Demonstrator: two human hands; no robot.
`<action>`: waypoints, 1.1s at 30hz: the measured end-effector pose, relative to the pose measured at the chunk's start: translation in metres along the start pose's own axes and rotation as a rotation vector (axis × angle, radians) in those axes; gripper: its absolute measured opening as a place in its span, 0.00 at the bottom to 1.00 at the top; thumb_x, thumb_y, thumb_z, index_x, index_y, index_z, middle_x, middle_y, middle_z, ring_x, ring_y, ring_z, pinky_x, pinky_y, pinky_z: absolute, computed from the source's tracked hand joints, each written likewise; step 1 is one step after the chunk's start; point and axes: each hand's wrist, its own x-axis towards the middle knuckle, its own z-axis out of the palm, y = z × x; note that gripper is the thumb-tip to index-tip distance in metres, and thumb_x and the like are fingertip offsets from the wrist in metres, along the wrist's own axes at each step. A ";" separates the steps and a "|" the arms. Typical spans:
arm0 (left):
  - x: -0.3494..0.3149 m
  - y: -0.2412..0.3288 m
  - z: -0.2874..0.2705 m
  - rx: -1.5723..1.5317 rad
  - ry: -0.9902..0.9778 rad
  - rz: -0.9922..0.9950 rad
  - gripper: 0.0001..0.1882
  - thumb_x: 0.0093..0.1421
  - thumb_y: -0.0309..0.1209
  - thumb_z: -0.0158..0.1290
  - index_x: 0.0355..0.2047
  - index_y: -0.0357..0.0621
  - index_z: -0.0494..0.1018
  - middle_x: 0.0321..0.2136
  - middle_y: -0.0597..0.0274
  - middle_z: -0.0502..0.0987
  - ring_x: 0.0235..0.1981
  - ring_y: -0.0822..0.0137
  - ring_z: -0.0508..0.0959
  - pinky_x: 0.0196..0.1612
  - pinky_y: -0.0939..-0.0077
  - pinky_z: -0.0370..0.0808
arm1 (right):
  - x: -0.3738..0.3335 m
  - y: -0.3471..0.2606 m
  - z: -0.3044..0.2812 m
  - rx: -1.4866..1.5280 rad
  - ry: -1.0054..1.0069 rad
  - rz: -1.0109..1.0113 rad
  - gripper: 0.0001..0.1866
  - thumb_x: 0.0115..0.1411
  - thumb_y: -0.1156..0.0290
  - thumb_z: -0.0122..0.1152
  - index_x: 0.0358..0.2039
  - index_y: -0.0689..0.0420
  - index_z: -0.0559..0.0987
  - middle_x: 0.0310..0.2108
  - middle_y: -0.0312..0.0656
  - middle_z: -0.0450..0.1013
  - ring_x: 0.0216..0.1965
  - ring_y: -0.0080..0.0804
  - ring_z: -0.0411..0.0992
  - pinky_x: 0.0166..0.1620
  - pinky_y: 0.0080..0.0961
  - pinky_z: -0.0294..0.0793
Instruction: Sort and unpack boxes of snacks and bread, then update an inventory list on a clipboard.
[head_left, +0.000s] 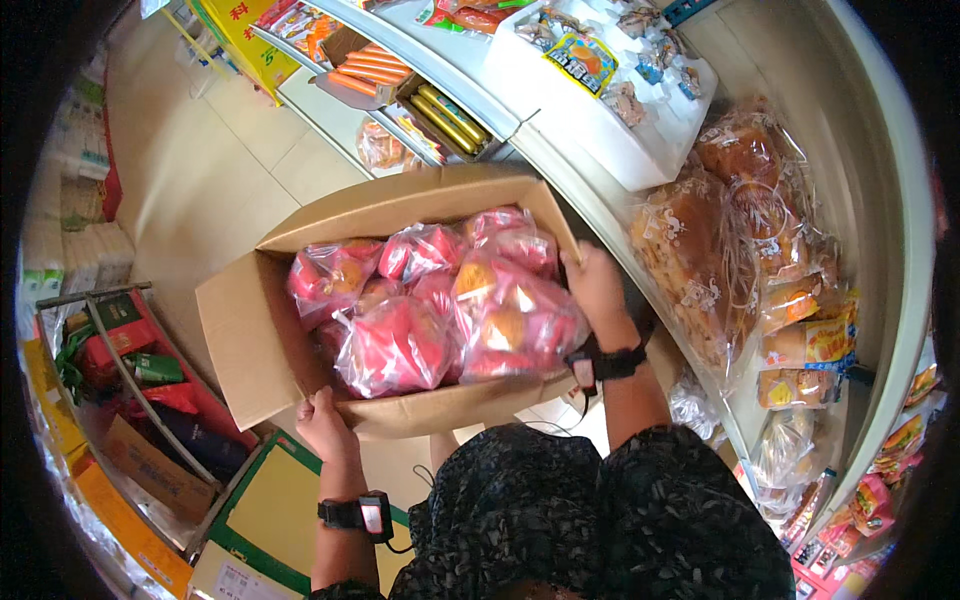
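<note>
An open cardboard box (238, 345) with raised flaps is in front of me, tilted slightly. My left hand (325, 428) is closed on its near left edge. At the right end, my right hand (598, 285) grips the rim, fingers wrapped over the cardboard. Several clear plastic bags (395, 345) fill the box, holding red-pink wrapped items with golden-brown parts showing. What exactly is wrapped I cannot make out. Each wrist wears a black strap with a small device.
To the right, a curved shelf (560, 165) carries a white bin (635, 165) of small packets and bagged bread loaves (685, 265). Beyond the box are open cartons of sausages (372, 68). At left stand a metal rack (150, 400) with packages and a green-edged carton (285, 515).
</note>
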 end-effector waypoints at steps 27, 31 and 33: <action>-0.093 0.010 0.050 -0.081 -0.328 -0.026 0.15 0.57 0.26 0.55 0.16 0.47 0.65 0.17 0.74 0.67 0.20 0.81 0.62 0.25 0.84 0.59 | -0.135 -0.018 0.030 1.478 -0.171 0.802 0.32 0.50 0.49 0.62 0.53 0.46 0.66 0.49 0.43 0.61 0.51 0.45 0.60 0.34 0.42 0.75; -0.102 0.022 0.053 0.014 -0.325 0.011 0.14 0.58 0.27 0.55 0.17 0.46 0.65 0.18 0.75 0.66 0.20 0.82 0.61 0.26 0.84 0.58 | -0.127 -0.021 0.063 1.394 -0.316 0.643 0.22 0.49 0.55 0.61 0.42 0.49 0.70 0.40 0.39 0.63 0.44 0.45 0.65 0.34 0.50 0.76; -0.105 0.030 0.049 0.086 -0.392 0.084 0.13 0.59 0.28 0.54 0.18 0.45 0.67 0.19 0.74 0.67 0.22 0.81 0.62 0.27 0.84 0.60 | -0.112 -0.023 0.069 1.561 -0.262 0.987 0.25 0.43 0.58 0.63 0.42 0.51 0.70 0.40 0.42 0.66 0.43 0.40 0.67 0.33 0.51 0.74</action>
